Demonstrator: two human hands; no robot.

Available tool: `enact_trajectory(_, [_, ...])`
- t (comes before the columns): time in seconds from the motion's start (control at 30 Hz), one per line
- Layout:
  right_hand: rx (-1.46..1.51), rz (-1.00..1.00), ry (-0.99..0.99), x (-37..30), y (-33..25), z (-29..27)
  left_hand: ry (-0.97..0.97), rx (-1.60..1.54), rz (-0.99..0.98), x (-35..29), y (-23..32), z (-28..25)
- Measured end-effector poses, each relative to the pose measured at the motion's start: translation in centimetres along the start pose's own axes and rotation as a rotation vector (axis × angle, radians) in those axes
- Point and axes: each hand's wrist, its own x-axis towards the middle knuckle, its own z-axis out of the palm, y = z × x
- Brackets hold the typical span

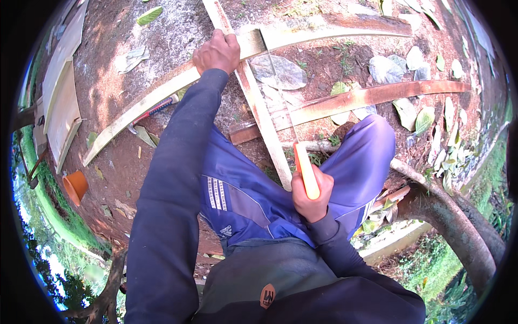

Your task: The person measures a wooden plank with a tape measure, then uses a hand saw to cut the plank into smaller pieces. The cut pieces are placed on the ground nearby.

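The left hand [217, 52] has its fingers clamped, it seems, on the long wooden plank [252, 43], which lies over a narrow batten [261, 110]. A handsaw [304, 167] crosses this plank with its blade; the right hand [314, 198] clamps its fingers around the orange handle.

Smooth plastic handle [306, 171] here in the right fingers [324, 183], metal blade [277, 81] just beyond, matt wooden plank [294, 36] under the left fingers [218, 36]
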Motion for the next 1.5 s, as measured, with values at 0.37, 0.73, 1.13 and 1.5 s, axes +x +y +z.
enact_trajectory(0.37, [0.016,-0.025,0.005,2.2,2.8,1.6,-0.007,-0.03,-0.003,0.0,-0.5,-0.4])
enact_trajectory(0.73, [0.053,-0.187,0.069,18.0,0.2,9.0,0.097,-0.032,0.05,-0.1,-0.2,0.1])
enact_trajectory(1.13, [0.101,-0.178,0.062,16.7,1.3,8.5,0.084,-0.016,0.059,0.0,0.7,-0.2])
enact_trajectory(1.5, [-0.101,-0.072,-0.044,-2.1,2.7,-0.5,-0.034,-0.052,0.01,-0.9,-0.7,0.3])
